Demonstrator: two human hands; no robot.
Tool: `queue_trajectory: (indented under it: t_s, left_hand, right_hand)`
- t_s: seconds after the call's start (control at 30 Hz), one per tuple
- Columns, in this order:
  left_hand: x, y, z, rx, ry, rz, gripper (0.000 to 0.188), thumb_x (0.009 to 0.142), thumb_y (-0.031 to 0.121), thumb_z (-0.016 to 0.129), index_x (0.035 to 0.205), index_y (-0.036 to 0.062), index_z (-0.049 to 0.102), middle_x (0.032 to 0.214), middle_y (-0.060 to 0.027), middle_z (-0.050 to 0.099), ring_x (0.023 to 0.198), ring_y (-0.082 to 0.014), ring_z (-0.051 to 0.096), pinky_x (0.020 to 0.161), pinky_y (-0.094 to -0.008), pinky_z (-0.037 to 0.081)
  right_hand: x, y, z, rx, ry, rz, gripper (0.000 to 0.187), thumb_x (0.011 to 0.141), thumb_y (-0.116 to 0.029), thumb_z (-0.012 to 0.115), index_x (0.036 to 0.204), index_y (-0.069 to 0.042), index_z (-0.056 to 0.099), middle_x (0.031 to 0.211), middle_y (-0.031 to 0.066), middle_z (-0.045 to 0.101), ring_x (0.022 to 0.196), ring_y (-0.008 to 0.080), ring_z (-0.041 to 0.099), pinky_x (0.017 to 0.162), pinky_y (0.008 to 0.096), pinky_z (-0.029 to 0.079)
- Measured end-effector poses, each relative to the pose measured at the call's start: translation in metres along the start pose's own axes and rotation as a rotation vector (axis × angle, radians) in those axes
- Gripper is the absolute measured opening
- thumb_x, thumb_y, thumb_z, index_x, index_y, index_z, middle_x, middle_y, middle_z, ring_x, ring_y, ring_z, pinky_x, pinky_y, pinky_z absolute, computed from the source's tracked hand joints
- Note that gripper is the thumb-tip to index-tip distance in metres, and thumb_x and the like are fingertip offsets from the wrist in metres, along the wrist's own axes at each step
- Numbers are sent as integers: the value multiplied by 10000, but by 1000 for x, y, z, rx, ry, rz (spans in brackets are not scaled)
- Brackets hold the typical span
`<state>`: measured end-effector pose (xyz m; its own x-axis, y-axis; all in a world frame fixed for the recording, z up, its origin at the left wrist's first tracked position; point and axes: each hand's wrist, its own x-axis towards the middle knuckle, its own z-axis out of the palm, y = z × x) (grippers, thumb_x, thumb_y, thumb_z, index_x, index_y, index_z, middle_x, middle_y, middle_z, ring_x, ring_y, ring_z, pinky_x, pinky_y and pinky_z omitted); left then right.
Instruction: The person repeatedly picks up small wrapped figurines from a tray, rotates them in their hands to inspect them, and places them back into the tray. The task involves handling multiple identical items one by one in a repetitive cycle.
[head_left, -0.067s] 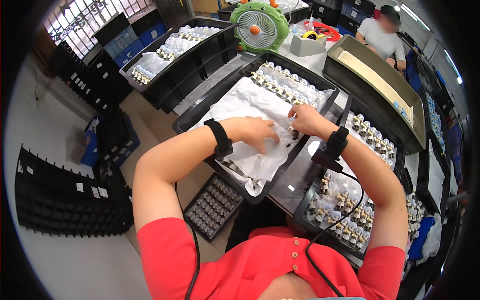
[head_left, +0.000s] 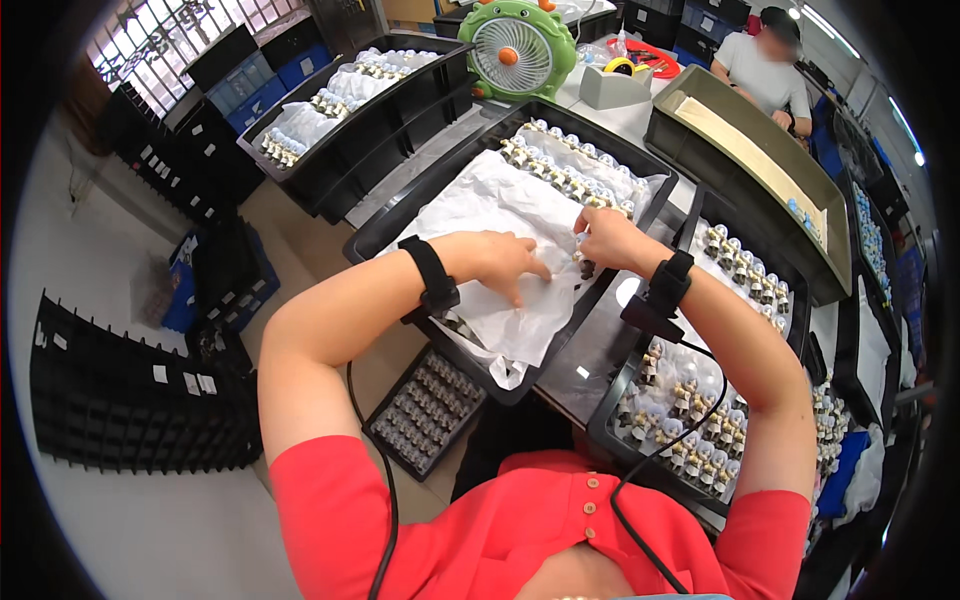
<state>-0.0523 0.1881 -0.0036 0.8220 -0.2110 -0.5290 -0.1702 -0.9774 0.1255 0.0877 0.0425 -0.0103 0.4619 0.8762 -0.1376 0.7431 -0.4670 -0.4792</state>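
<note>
My left hand [head_left: 503,262] rests with fingers spread on a white sheet of thin paper [head_left: 490,200]. The sheet lies over much of a black tray [head_left: 478,372], its near corner crumpled. At the tray's right side my right hand [head_left: 608,238] is closed, thumb and fingertips pinching a small figurine [head_left: 584,262] with a pale head and dark base. Part of that figurine is hidden by the fingers. Rows of similar figurines [head_left: 560,178] stand uncovered at the tray's far end, with paper between them.
Another black tray of figurines [head_left: 690,430] stands at right, a black crate of figurines [head_left: 350,150] at far left. Beyond are a green fan [head_left: 512,55], a tape dispenser [head_left: 615,88] and an olive bin [head_left: 740,160]. A person [head_left: 765,75] sits at far right.
My left hand has slid slightly left across the paper. My right hand stays almost in place with the figurine.
</note>
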Motion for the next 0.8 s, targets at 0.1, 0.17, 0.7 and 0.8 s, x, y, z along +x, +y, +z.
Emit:
queue_trajectory:
  t_s: [0.1,0.17,0.7,0.8]
  left_hand:
    - [-15,2,-1,-68,-119,-65,672,763,343,699,1371,267,426,1452,-196,304,1200,-373,471,989,-419,408]
    - [-25,2,-1,-86,-129,-102,691,754,349,707,1377,272,417,1469,-201,273,1220,-375,457,1003,-416,395]
    - [-67,-5,16,-190,-224,-224,709,743,380,717,1380,274,425,1471,-222,257,1275,-385,400,1042,-394,358]
    - [-69,-6,19,-200,-187,-214,695,742,379,717,1366,240,446,1414,-222,342,1233,-380,443,1014,-391,383]
  right_hand:
    - [-3,-7,2,62,-38,51,272,737,-69,514,964,-8,650,945,231,654,909,362,629,799,395,495]
    - [-3,-3,2,5,-53,-65,276,758,-51,484,974,-32,655,934,227,655,892,352,632,793,391,491]
    - [-3,1,-13,-127,-65,-141,289,732,-98,528,995,-52,637,896,171,665,879,320,633,785,377,491]
    - [-7,-8,-15,-74,-146,-92,271,722,-113,543,966,-73,652,914,169,667,900,343,624,788,390,491]
